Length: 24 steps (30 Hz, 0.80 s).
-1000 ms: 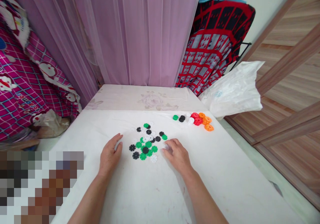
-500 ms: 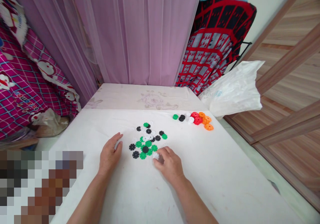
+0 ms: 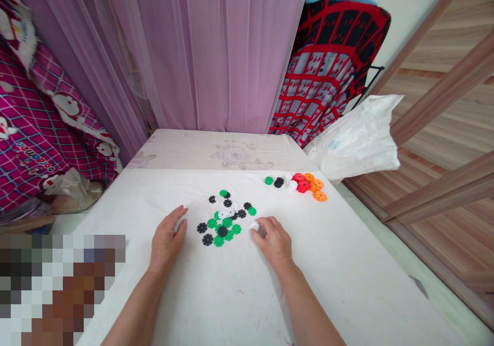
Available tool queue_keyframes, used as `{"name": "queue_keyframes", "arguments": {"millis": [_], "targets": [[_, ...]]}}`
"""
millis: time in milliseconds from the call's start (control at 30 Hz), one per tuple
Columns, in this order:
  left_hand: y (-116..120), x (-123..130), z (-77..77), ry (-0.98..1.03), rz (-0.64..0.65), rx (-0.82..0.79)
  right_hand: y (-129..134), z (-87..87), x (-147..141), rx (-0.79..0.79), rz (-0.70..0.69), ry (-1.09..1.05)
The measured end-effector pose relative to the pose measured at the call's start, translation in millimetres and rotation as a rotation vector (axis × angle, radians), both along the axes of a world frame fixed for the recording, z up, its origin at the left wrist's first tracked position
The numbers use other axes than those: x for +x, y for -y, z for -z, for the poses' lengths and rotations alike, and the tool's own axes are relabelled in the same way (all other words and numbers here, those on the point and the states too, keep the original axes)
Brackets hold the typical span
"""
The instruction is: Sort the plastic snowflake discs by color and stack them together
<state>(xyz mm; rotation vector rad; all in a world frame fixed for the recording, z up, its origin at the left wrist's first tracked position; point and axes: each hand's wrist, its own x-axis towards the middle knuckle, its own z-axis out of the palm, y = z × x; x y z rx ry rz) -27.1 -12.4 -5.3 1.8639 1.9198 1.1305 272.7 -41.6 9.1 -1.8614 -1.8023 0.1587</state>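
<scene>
purple curtains [image 3: 216, 52] hang behind a table spread with a white cloth [image 3: 216, 294], its far end showing a floral strip [image 3: 231, 153]. to the right are wooden panels [image 3: 443, 99] and a red and black patterned cloth [image 3: 324, 63]; to the left, a pink checked cloth [image 3: 23, 109]. by the table's far right corner is a white plastic bag [image 3: 358, 137], crumpled, its wide end angled up and away from the table; what it holds, if anything, cannot be seen. low on the left, a clear plastic bag [image 3: 73, 194] lies slumped, something brownish showing at it, too unclear to name.

on the cloth, the right hand [image 3: 272, 235] pinches a white disc [image 3: 254, 225] between thumb and fingertips, just right of a loose scatter of notched discs [image 3: 227, 222] in green, black and white, some overlapping. the left hand [image 3: 170, 232] is relaxed, thumb apart from the fingers, nothing in it, just left of the scatter. near the bag, sorted by colour, lie green discs [image 3: 268, 180], black discs [image 3: 279, 182], white discs [image 3: 293, 185], red discs [image 3: 303, 186] and orange discs [image 3: 319, 195].
</scene>
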Motion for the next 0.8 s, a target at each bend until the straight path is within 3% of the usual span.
{"name": "queue_keyframes", "arguments": {"millis": [600, 700, 800], "targets": [[0, 1, 1.5, -0.007, 0.008, 0.022, -2, -10.1, -3, -0.080, -0.018, 0.102], [-1, 1, 0.9, -0.013, 0.012, 0.022, -14, -20.0, -10, -0.039, -0.023, 0.115], [-1, 1, 0.2, -0.011, 0.022, 0.029, -38, -34.8, -21, -0.020, -0.121, 0.166]]}}
